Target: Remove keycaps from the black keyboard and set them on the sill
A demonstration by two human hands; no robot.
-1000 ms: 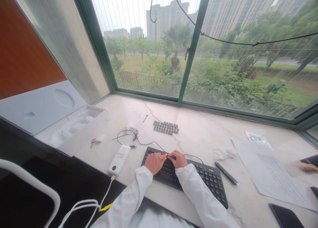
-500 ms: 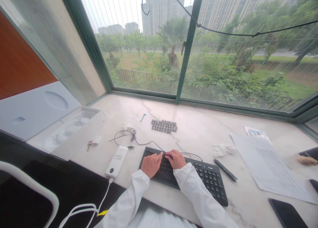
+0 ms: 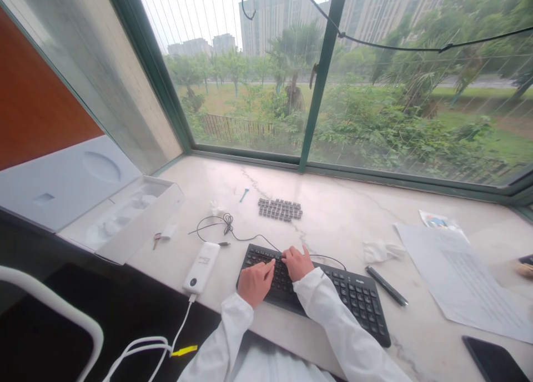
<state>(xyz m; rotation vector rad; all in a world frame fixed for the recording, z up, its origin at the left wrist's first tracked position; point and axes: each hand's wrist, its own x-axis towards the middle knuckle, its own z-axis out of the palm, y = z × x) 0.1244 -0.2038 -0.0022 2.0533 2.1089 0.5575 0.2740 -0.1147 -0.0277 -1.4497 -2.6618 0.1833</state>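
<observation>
A black keyboard [image 3: 362,298] lies slanted on the marble-patterned surface, its number pad toward the lower right. Over its left part, my left hand [image 3: 255,282] is closed, with thumb and fingers pinched together; whatever is between them is hidden. Just to the right, my right hand [image 3: 297,264] bends its fingers down at the upper keys, one finger raised. Its fingertips are close together, and I cannot make out what they hold. Behind the keyboard, several loose dark keycaps [image 3: 280,209] stand in rows. A small blue tool [image 3: 244,195] lies to their left.
Left of the keyboard are a white power bank [image 3: 202,268], a coiled black cable [image 3: 227,220] and an open white box [image 3: 137,221]. To the right lie a black pen [image 3: 387,286], crumpled clear plastic [image 3: 381,251], a paper sheet [image 3: 462,276] and a phone [image 3: 495,358].
My hands have drawn slightly apart. The left has come a little lower toward me, and a finger of the right has lifted. The whole view has shifted slightly.
</observation>
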